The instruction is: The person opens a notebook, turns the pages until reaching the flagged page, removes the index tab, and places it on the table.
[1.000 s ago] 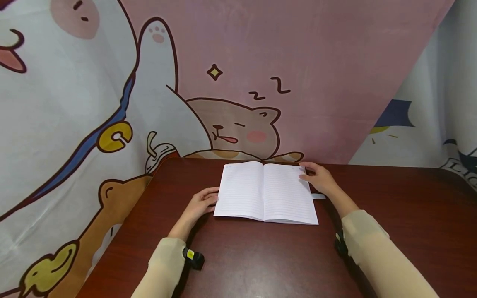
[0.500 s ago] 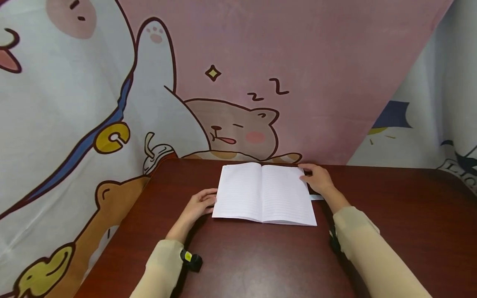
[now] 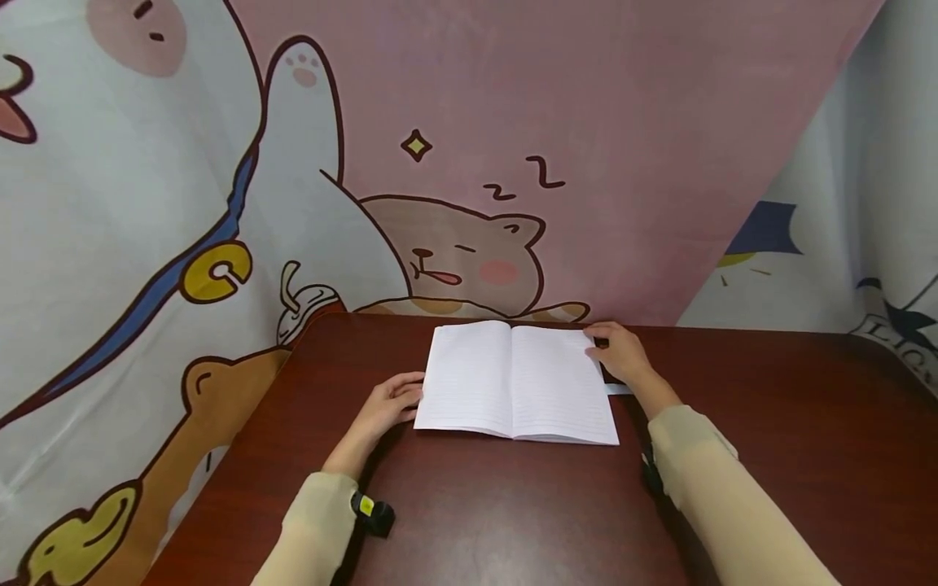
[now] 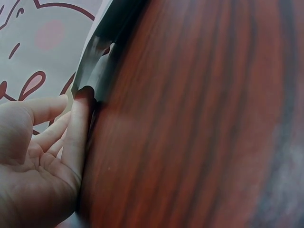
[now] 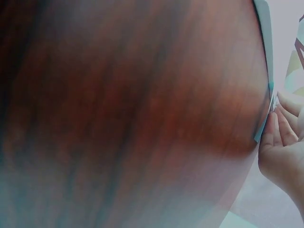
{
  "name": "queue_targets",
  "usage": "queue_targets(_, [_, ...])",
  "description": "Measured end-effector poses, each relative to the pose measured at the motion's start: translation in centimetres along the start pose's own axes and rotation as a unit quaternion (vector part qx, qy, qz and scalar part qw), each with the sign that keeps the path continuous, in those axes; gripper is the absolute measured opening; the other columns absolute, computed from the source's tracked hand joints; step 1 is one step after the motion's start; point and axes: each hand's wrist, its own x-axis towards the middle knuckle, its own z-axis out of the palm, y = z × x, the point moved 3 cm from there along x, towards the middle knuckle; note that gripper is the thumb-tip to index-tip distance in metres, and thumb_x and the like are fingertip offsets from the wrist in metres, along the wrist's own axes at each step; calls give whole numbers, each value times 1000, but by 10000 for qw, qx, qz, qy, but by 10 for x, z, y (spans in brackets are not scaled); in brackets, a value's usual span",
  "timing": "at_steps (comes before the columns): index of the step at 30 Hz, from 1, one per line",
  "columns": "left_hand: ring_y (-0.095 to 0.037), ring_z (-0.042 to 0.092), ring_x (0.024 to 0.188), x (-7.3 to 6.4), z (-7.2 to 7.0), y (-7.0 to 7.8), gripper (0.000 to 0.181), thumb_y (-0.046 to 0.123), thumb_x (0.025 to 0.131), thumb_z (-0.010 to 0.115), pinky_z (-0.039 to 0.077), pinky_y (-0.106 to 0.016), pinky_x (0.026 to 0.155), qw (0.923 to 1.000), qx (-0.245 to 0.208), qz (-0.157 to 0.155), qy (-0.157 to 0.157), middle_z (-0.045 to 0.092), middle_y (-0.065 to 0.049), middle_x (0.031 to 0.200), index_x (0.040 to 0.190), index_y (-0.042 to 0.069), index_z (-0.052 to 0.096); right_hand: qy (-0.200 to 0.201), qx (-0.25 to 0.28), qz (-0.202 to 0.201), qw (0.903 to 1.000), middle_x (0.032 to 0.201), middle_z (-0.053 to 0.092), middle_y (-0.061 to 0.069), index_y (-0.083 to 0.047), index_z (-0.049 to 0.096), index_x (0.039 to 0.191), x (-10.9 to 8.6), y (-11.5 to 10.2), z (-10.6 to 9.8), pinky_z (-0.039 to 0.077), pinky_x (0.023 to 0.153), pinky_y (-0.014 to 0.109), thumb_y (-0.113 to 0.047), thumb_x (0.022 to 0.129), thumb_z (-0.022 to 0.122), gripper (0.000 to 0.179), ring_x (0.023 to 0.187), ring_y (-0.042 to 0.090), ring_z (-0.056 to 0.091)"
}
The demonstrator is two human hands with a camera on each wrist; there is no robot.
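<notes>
Almost nothing has changed over the last second: the notebook [image 3: 469,387] lies open on the counter [image 3: 513,505] at twelve o'clock, left hand [image 3: 384,405] lightly pinching its nine-o'clock edge, right hand [image 3: 623,355] its two-o'clock edge, apparently steadying it

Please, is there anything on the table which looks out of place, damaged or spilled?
One small thing: a pale strip sticks out past the right edge of the open notebook, near the right hand. It breaks the otherwise straight outline; I cannot tell what it is. I see no spill or damage.
</notes>
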Motion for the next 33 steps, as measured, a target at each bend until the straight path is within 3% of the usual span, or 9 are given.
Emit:
queue_targets(16, [-11,67,96,-2,3,1,40,10,101,57,56,-20,76,9999,26,-23,150,63,-23,130,140,4,54,85,-143,-49,9998,143,49,27,5,60,131,2,1,0,34,113,58,-7,94,62,39,135,47,42])
queue_targets(33, [-8,66,91,-1,2,-1,50,4,92,67,58,-23,77,9998,-72,169,-38,62,-27,128,140,0,52,36,-120,1,9999,144,49,26,3,61,131,-1,-3,-3,34,113,58,-6,95,62,37,136,46,42])
